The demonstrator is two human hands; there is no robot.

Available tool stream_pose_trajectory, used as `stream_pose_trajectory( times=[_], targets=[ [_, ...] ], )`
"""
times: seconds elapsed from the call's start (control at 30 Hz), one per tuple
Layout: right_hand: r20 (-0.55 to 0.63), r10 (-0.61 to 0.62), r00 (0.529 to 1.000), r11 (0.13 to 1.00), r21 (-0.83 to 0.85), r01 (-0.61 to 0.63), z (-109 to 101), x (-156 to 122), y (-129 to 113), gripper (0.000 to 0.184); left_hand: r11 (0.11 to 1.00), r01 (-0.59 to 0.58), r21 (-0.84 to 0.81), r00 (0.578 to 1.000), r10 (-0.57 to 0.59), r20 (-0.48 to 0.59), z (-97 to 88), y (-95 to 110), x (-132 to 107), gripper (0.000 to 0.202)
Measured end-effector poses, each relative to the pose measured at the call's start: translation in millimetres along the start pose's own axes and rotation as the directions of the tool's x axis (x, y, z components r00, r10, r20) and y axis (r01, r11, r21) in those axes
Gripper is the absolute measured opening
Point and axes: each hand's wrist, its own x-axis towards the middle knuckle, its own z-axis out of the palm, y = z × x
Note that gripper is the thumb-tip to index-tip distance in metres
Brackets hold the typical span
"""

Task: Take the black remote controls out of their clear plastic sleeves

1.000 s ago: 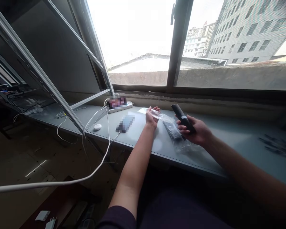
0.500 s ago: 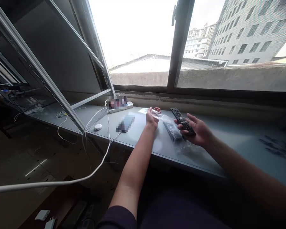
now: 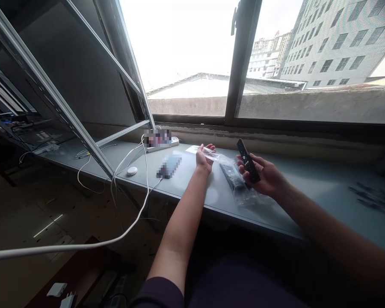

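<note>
My right hand (image 3: 267,175) grips a black remote control (image 3: 247,160), tilted on its long edge above the grey counter (image 3: 308,192). Just left of it a clear plastic bag (image 3: 235,179) lies on the counter with a second black remote (image 3: 232,175) inside. My left hand (image 3: 204,157) pinches the bag's open end (image 3: 211,152), palm turned up, with its wrist resting on the counter.
A phone (image 3: 169,166) on a white cable (image 3: 137,214) lies left of my left hand. Beyond it sit a small white round device (image 3: 131,171) and a white power strip (image 3: 162,142) by the window. Slanted metal shelf rails (image 3: 67,107) rise at left.
My right hand has rolled the remote in its grip: first back side up, then buttons up, now tilted on edge. My left hand has stayed on the bag.
</note>
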Motion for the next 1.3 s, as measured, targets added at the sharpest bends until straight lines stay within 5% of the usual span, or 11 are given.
stream_pose_trajectory(
  times=[0.7,1.0,1.3],
  targets=[
    [-0.028,-0.055,0.998,0.998,-0.025,0.054,-6.7,7.8,-0.1,0.046,1.0,0.011,0.017,1.0,-0.011,-0.003,0.9,0.0,-0.2,0.039],
    [-0.031,-0.064,0.997,0.998,-0.028,0.063,-1.5,4.7,2.4,0.021,1.0,0.012,0.011,1.0,-0.012,-0.002,2.5,0.6,-2.1,0.041],
    [-0.084,-0.193,0.978,0.956,-0.242,0.168,-18.5,17.9,4.1,0.014,1.0,0.012,0.007,1.0,-0.012,-0.004,3.6,1.7,-4.2,0.038]
  ],
)
